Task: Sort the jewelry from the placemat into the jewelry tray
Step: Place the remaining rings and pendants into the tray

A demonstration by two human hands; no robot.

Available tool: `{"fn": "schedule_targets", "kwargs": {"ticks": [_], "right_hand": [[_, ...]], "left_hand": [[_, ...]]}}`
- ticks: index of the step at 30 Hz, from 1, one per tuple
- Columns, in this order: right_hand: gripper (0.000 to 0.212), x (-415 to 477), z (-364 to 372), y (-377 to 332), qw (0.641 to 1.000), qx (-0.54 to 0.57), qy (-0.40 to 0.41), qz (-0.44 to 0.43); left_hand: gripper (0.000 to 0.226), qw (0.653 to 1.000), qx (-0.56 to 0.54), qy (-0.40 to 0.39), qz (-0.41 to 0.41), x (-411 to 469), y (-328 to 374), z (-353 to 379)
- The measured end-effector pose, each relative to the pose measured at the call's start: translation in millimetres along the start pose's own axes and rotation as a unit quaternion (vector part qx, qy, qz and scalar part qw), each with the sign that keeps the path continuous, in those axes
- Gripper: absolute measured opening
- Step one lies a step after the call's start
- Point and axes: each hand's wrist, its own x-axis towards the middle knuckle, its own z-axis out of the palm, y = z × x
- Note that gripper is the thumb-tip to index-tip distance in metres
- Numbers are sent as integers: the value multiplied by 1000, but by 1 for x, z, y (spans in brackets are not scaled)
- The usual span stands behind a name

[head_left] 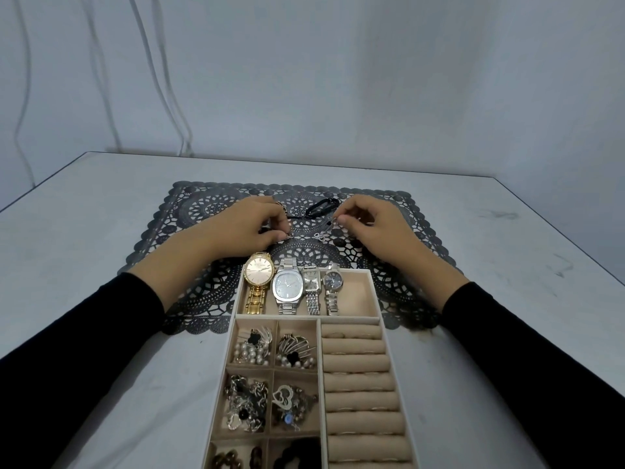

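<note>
Head view. A pale grey desk (101,265) fills the lower two thirds of the frame, backed by a grey wall with white cables (162,79) hanging at upper left. A dark grey, lace-cut rectangular placemat (399,231) lies at centre. A beige, velvet-lined, compartmented jewelry tray (355,296) overlaps its near edge and runs to the bottom of the frame.

Two forearms in black sleeves (84,333) enter from the lower corners and cover parts of the placemat. The left hand (257,221), fingers curled, pinches a small silver piece (288,235) between thumb and fingertips at centre. The right hand (368,221), also curled, pinches the end of a fine silver item (319,235). Whether its charms hang or rest on the placemat cannot be told.

The tray's top compartment holds four watches side by side: a gold round watch (258,272), a silver cushion-shaped watch (287,286), a silver rectangular watch (311,280) and a small silver round watch (333,280). Below right are beige ring rolls (358,384). Below left, small cells hold pearl-and-black brooches (253,346) and tangled silver chains (245,407).

A black cord bracelet (321,206) lies on the placemat between the hands.
</note>
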Motion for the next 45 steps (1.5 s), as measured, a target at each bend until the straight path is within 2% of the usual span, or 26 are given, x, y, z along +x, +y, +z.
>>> {"fn": "schedule_targets", "kwargs": {"ticks": [12, 18, 25, 34, 45], "right_hand": [[6, -3, -7, -11, 992, 110, 25, 54], [8, -8, -15, -20, 986, 140, 61, 65], [9, -17, -25, -39, 979, 170, 106, 50], [9, -36, -32, -74, 970, 216, 112, 23], [9, -70, -34, -116, 956, 275, 100, -30]], "left_hand": [[7, 998, -50, -8, -26, -5, 7, -6], [11, 990, -108, 64, -58, -15, 11, -10], [9, 963, -211, 146, -78, -33, 23, -16], [7, 931, -275, 231, -71, -63, 47, -30], [9, 890, -361, 273, -56, -108, 82, -35]]}}
